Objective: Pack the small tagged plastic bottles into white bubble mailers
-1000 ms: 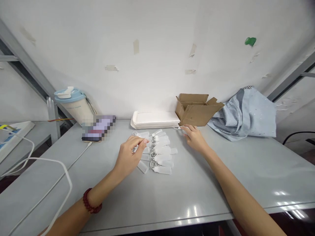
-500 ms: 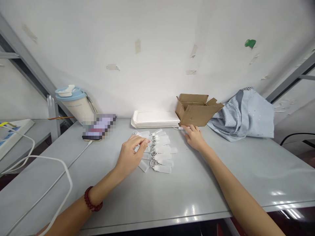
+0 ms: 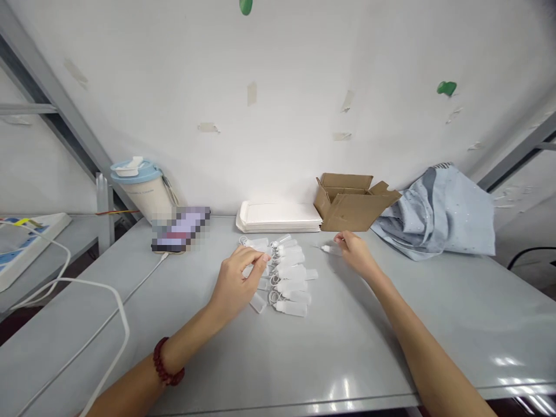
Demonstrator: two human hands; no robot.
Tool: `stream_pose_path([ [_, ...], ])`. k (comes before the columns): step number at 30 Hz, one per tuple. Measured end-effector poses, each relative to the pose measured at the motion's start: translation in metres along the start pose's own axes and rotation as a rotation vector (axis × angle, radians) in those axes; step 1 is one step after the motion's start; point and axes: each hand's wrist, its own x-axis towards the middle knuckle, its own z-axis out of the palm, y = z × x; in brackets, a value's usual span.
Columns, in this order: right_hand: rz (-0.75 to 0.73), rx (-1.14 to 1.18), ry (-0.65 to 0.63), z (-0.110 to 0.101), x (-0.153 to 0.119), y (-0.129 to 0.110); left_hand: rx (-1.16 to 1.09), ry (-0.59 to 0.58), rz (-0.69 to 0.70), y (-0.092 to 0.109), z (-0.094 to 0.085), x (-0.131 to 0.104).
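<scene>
Several small translucent white bottles (image 3: 292, 287) with thin white looped cords lie in a loose pile at the middle of the table. My left hand (image 3: 238, 284) hovers at the pile's left side, thumb and forefinger pinched together; whether anything is between them is hidden. To the right of the pile, my right hand (image 3: 356, 253) has its fingers closed on one more small bottle (image 3: 330, 249), held low over the table with its narrow end pointing left. Behind the pile lies a stack of white envelopes (image 3: 282, 215).
An open cardboard box (image 3: 354, 207) stands against the wall, beside a crumpled light-blue cloth (image 3: 447, 214). On the left are a lidded cup (image 3: 145, 194), a phone (image 3: 182, 229) on a charging cable (image 3: 143, 284) and a power strip (image 3: 32, 249).
My right hand has come away from the box's front corner toward me and slightly right, bringing a small bottle along. My left hand keeps its pinch by the pile. The view has shifted slightly.
</scene>
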Motion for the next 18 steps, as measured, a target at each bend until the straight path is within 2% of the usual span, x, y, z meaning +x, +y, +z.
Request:
stream_pose_path([
  [6, 0.009, 0.100, -0.099, -0.008, -0.011, -0.011, 0.003, -0.016, 0.017, 0.000, 0.000, -0.001],
  [10, -0.022, 0.163, -0.181, -0.029, -0.022, -0.006, 0.007, -0.002, 0.014, 0.001, 0.000, -0.001],
  [11, -0.037, 0.188, -0.236, -0.035, -0.024, -0.003, 0.009, -0.003, 0.013, 0.001, 0.000, -0.001],
  [13, -0.046, 0.152, -0.339, -0.045, -0.027, 0.002, 0.014, -0.014, 0.008, 0.001, 0.000, -0.001],
  [18, -0.049, 0.101, -0.439, -0.051, -0.028, -0.006, 0.021, -0.040, 0.005, 0.002, 0.002, -0.002],
])
